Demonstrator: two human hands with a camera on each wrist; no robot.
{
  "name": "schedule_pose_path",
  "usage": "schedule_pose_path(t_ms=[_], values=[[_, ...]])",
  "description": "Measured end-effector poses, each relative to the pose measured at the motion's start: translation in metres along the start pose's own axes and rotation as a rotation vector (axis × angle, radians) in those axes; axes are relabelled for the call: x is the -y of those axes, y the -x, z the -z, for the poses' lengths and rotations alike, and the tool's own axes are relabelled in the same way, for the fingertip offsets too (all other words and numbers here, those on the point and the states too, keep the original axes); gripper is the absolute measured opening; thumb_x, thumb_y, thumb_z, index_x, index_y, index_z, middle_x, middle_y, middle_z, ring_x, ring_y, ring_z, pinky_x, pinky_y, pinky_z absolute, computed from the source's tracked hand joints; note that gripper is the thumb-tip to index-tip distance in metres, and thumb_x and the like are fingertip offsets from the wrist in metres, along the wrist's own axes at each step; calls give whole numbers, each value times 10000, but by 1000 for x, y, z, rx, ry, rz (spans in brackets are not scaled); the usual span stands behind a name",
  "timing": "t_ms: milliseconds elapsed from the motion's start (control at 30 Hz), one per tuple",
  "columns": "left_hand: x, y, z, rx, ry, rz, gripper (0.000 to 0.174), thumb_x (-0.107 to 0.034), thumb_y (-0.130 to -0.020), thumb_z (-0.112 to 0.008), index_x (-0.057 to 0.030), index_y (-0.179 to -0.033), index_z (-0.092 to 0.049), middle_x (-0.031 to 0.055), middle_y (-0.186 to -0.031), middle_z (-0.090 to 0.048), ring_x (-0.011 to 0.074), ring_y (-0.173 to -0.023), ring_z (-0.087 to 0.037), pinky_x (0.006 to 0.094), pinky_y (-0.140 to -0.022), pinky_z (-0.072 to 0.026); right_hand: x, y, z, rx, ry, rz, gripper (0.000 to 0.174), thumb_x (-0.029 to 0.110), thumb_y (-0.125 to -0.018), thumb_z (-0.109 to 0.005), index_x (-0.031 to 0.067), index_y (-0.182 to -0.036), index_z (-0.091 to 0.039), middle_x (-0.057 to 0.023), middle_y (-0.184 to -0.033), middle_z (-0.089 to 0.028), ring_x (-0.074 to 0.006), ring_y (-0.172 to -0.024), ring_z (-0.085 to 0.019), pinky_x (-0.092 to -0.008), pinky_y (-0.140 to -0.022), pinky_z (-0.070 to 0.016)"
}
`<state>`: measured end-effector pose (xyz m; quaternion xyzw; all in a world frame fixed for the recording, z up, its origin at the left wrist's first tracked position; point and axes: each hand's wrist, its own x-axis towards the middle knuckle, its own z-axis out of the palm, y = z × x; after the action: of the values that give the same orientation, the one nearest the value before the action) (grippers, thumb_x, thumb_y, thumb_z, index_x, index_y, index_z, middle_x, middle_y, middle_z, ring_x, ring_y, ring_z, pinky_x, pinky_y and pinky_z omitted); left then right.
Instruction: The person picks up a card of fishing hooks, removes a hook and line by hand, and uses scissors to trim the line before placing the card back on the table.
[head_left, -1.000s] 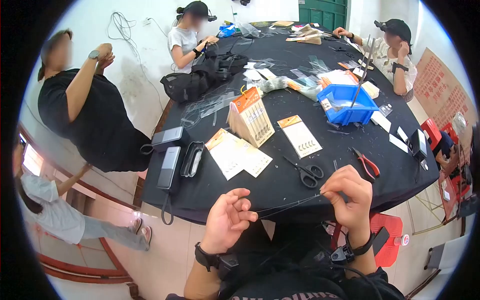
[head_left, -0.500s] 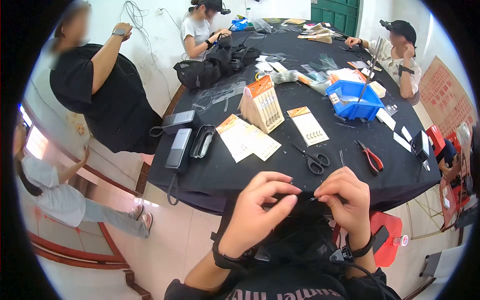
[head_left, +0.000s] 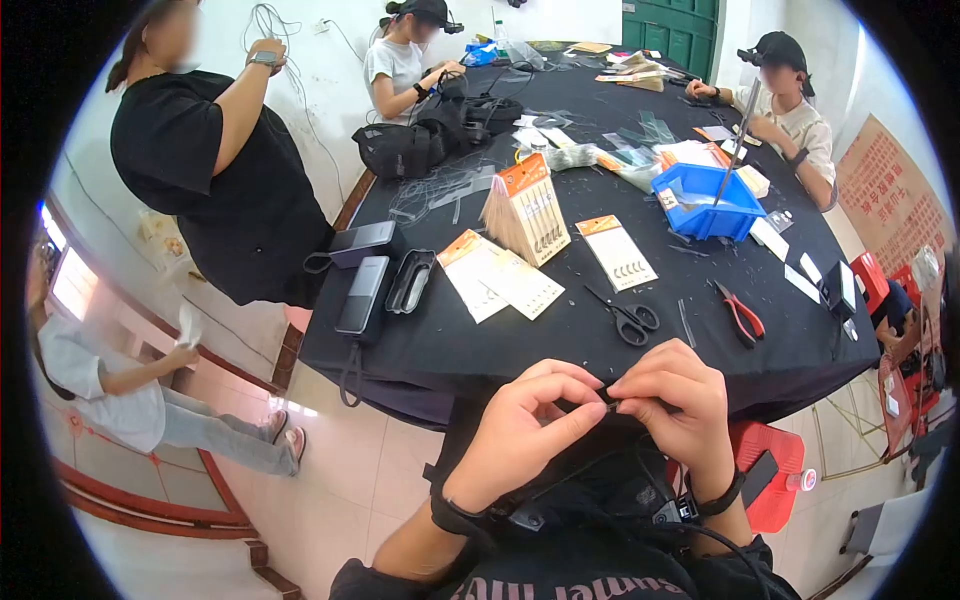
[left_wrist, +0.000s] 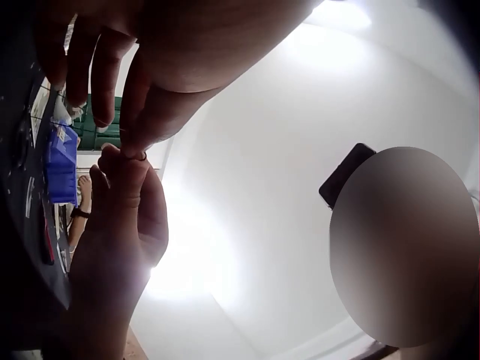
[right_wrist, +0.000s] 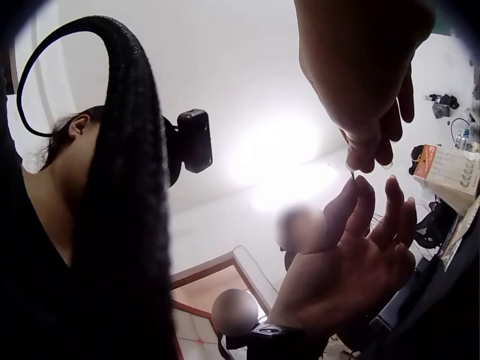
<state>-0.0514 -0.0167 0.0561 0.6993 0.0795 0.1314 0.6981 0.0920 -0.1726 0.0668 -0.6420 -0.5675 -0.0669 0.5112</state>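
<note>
Both hands meet in front of the chest, just off the table's near edge. My right hand [head_left: 680, 400] pinches a small dark hook [left_wrist: 141, 157] between thumb and forefinger. Thumb and forefinger of my left hand [head_left: 530, 425] come together on the same tiny piece from the other side, the other fingers spread loosely. In the right wrist view a thin bit [right_wrist: 352, 174] of it shows between the two sets of fingertips; the rest is hidden by them. Black scissors [head_left: 632, 322] and red-handled pliers [head_left: 742, 316] lie on the table beyond the hands.
On the black-covered table [head_left: 540, 330] are hook cards [head_left: 615, 252], a tent-shaped stack of cards [head_left: 530, 215], a blue bin [head_left: 705, 205], power banks [head_left: 362, 300] and an open case [head_left: 410, 280]. A red stool [head_left: 770, 480] stands at right. Several people are around.
A thin line was stretched between the hands a second ago; the left hand then swung across to the right, and its fingertips now meet the right hand's. The right hand shifted slightly left.
</note>
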Motion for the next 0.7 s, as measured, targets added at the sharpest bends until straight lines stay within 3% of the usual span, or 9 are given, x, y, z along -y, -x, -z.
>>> schedule_pose_path(t_ms=[267,300,400,433,567,700], values=[[8,16,44,-249,71,-103,60,-17,-931,-633,26,-945,-672,106,-1130,-645,133,-995,-598,272,-903,-466,-39,-28,-15,85,78,-218,236,112,-756,-790,26,-964,-721,-141,-956,-700,-331,-924,-655,-388,-825,-508],[10,18,49,-290,90,-104,66,-25,-937,-630,25,-953,-670,115,-1108,-666,137,-998,-613,272,-908,-470,-47,-34,-19,121,70,-287,285,193,-782,-789,9,-983,-706,-151,-961,-688,-338,-948,-645,-395,-855,-500],[11,21,61,-383,111,-73,85,-48,-953,-621,22,-969,-666,130,-1045,-709,151,-985,-650,276,-916,-482,-72,-49,-48,120,226,-293,413,284,-765,-814,-17,-1018,-690,-172,-998,-675,-338,-989,-632,-396,-874,-496],[12,21,65,-412,114,-57,92,-56,-958,-618,22,-972,-665,134,-1025,-720,155,-978,-662,278,-917,-486,-77,-54,-60,127,254,-298,539,381,-724,-841,-44,-1010,-672,-200,-1020,-631,-353,-1005,-592,-408,-874,-496],[21,20,76,-455,132,-72,100,-76,-961,-623,15,-973,-662,125,-986,-727,161,-924,-683,290,-899,-505,-82,-62,-99,179,519,-265,607,435,-671,-864,-50,-967,-650,-200,-1020,-534,-352,-989,-510,-429,-835,-498],[28,20,86,-485,124,-17,79,-78,-952,-636,-2,-955,-660,91,-926,-716,157,-887,-682,295,-863,-523,-89,-69,-117,161,556,-321,577,373,-681,-854,-49,-996,-619,-191,-1070,-496,-353,-1037,-492,-431,-837,-498]])
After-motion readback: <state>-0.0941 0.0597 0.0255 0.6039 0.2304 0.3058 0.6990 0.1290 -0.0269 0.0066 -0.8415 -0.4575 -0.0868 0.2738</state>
